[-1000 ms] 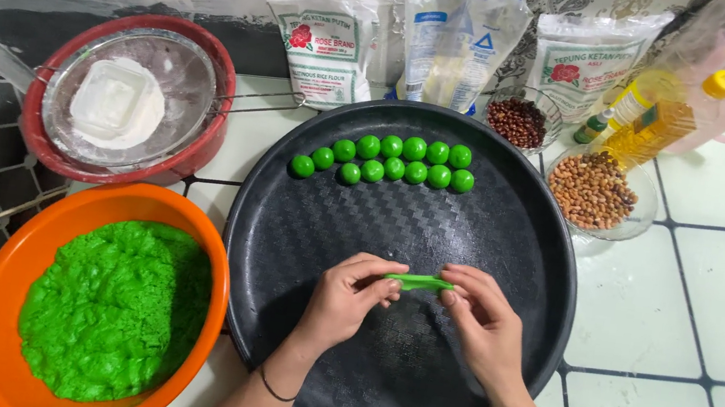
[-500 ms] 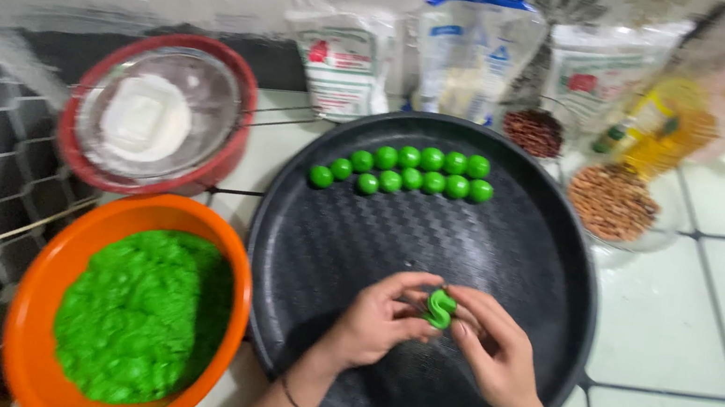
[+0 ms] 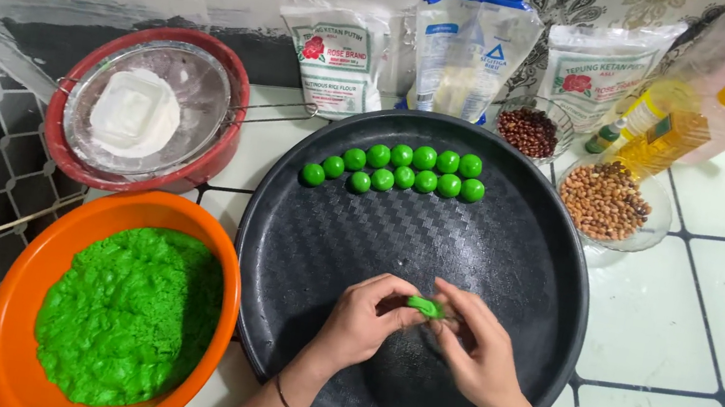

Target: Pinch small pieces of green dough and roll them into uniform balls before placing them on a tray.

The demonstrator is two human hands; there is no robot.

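Folded since a moment ago from a thin strip, the green dough piece [image 3: 425, 306] is now a small lump pinched between left hand [image 3: 362, 319] and right hand [image 3: 476, 352], at the black tray's [image 3: 299, 251] 6 o'clock; squeezed unevenly, it could split or stick to fingertips, unlike the finished balls [image 3: 400, 170] at 12 o'clock

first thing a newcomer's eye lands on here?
Probably the vivid green: an orange bowl at lower left heaped with green dough, and two rows of small green balls at the far side of the round black tray. Next, at the tray's near middle, the left hand and right hand pinch a small green piece between their fingertips.
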